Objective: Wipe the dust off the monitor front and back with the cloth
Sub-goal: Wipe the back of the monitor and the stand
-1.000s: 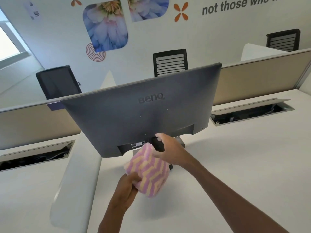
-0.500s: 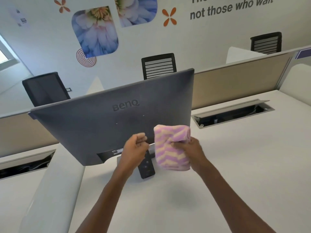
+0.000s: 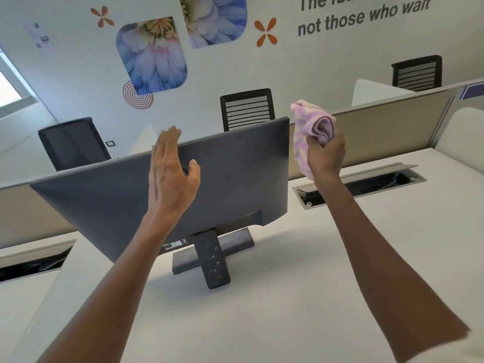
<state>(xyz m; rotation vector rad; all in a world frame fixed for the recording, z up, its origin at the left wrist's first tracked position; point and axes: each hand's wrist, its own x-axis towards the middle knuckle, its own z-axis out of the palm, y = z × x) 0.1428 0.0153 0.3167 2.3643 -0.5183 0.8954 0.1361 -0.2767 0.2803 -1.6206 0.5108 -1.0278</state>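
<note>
One hand holds cloth beside monitor.

Pink-yellow zigzag cloth; grey monitor.

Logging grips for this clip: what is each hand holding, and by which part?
The right hand grips the bunched cloth around its lower middle. The left hand holds nothing, open before the monitor back.
</note>
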